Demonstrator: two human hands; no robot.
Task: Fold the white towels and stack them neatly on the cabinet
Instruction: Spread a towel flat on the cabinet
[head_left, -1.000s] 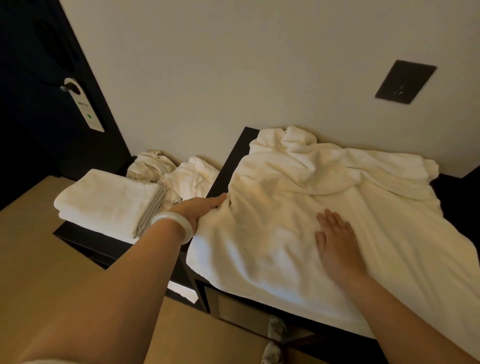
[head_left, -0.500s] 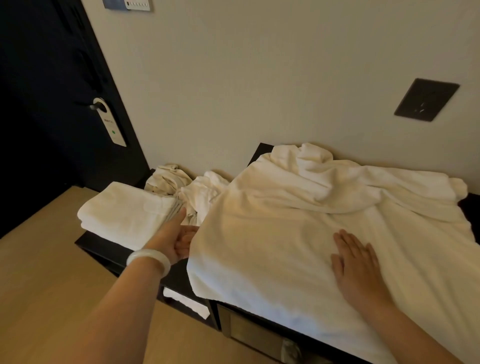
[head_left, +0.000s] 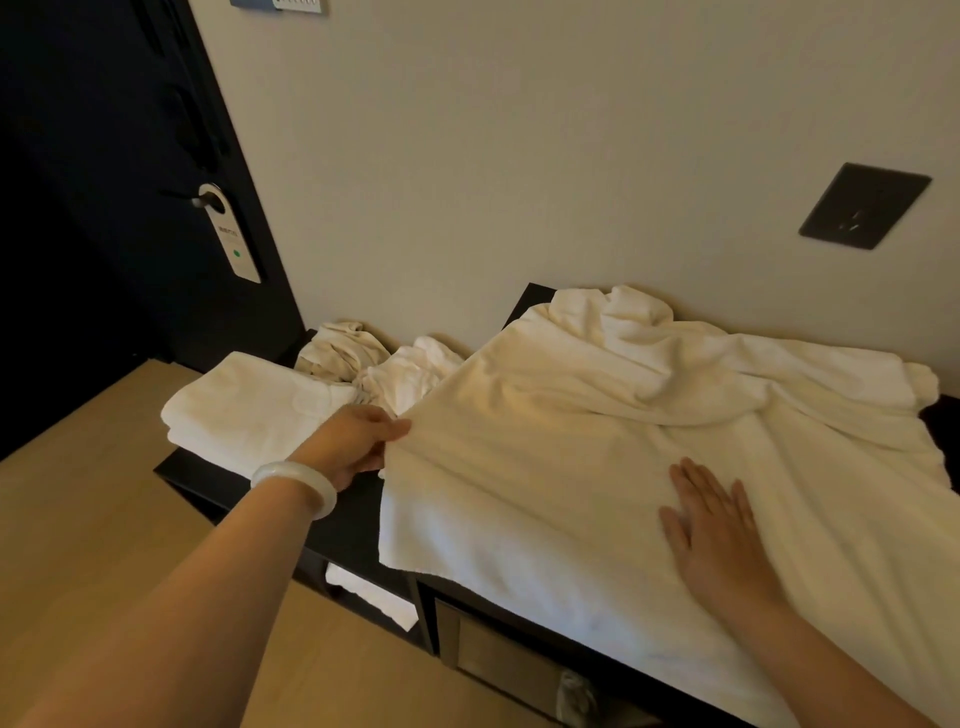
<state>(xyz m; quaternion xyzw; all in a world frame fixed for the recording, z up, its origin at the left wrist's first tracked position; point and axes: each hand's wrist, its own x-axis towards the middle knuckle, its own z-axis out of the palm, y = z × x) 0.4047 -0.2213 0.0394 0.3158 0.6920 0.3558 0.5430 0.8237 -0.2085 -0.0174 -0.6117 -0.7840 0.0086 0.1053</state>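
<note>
A large white towel lies spread over the dark cabinet, bunched up along the wall side. My left hand, with a white bangle on the wrist, pinches the towel's left edge. Flat on the towel near its front lies my right hand, fingers straight. A folded white towel rests at the cabinet's left end. Behind it sit two crumpled white towels.
The cabinet stands against a beige wall with a dark wall plate. A dark door with a hanging tag is at the left. Wooden floor runs along the cabinet's front. Open shelves sit below the top.
My left hand moved from the towel's left side down under the edge and now pinches that edge. The right hand stayed flat on the towel. The view tilted up.
</note>
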